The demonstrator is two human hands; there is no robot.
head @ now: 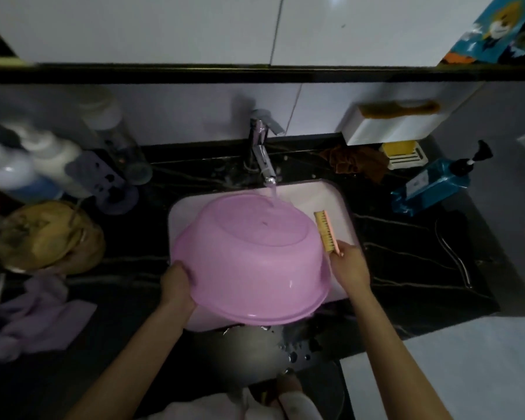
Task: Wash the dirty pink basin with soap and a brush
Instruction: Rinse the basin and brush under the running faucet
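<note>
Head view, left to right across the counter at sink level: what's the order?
Purple cloth → left hand → pink basin → right hand, holding the brush → blue pump bottle.

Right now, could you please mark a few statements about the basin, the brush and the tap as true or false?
1. Water runs from the tap onto the pink basin. True.
2. The basin sits upright, full of water. False: it is turned over, underside up.
3. The right hand holds the brush. True.
4. The left hand rests on the counter. False: it grips the basin's rim.
5. The blue pump bottle is left of the sink. False: it is on the right.
</note>
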